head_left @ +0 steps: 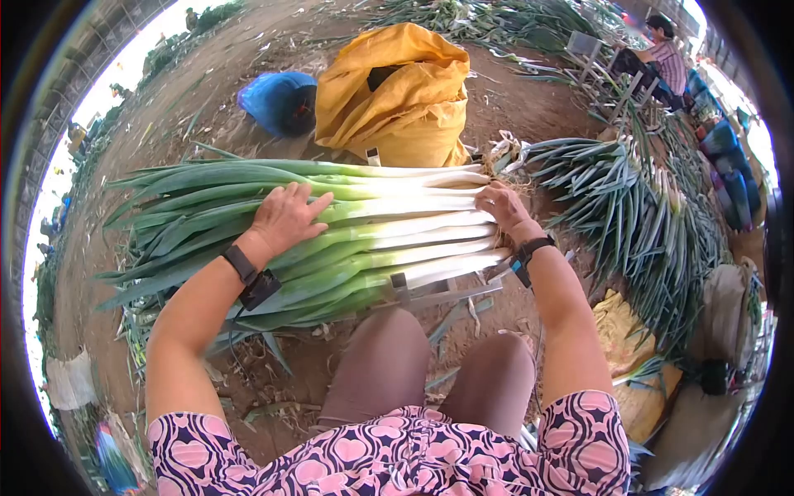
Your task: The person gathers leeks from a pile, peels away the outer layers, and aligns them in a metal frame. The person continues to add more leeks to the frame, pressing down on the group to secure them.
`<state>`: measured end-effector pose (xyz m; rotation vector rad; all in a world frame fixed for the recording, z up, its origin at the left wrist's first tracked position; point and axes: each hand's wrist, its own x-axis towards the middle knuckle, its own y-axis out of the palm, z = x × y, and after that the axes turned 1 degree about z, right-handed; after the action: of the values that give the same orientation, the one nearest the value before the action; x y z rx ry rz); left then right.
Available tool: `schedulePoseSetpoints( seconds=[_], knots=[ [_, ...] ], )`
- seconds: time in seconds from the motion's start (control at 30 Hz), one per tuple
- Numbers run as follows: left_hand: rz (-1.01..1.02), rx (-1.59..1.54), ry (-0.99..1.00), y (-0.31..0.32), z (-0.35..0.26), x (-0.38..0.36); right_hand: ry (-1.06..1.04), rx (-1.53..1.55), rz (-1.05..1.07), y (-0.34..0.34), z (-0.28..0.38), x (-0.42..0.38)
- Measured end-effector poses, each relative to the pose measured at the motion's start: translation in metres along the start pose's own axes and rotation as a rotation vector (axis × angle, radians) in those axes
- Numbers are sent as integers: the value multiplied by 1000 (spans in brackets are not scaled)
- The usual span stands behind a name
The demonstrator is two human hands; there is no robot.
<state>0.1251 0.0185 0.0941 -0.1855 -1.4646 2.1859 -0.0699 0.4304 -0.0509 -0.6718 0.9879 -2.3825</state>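
Observation:
A row of long green onions (380, 223) lies side by side on a low stand (467, 291) in front of my knees, leaves to the left, white root ends to the right. My left hand (288, 213) rests on the green stalks with its fingers spread. At the white ends, my right hand (504, 205) has its fingers curled round the root end of one green onion; the fingertips are partly hidden. Small dark upright posts (399, 281) stand at the near and far edges of the row.
A large yellow sack (397, 91) stands just beyond the row, with a blue bag (281, 103) to its left. A pile of green onions (628, 207) lies on the ground at the right. Further back right sits another person (666, 58).

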Motion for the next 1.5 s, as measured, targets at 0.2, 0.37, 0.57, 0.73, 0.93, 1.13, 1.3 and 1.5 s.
schedulePoseSetpoints(
  seconds=[0.2, 0.37, 0.57, 0.73, 0.93, 1.13, 1.3, 1.5],
  knots=[
    [103, -18, -61, 15, 0, 2, -52, 42, -96, 14, -17, -3],
    [23, 44, -62, 21, -1, 0, -23, -87, -87, 12, -11, -2],
    [-13, -4, -177, 25, -14, 0, -14, -81, -268, -9, 38, -86],
    [123, -42, -277, 31, -14, -5, 613, 53, -188, -25, 21, -320],
    [142, 308, -271, 89, 30, 0, 1525, 13, -448, 109, 42, -714],
    [216, 443, -364, 94, 23, 8, 2227, 39, -1179, 177, 147, -869],
    [360, 487, -490, 73, -3, 21, 2261, 172, -1617, 246, 107, -925],
    [350, 337, -319, 66, 6, 23, 2157, 227, -1630, 235, 77, -927]
  ],
)
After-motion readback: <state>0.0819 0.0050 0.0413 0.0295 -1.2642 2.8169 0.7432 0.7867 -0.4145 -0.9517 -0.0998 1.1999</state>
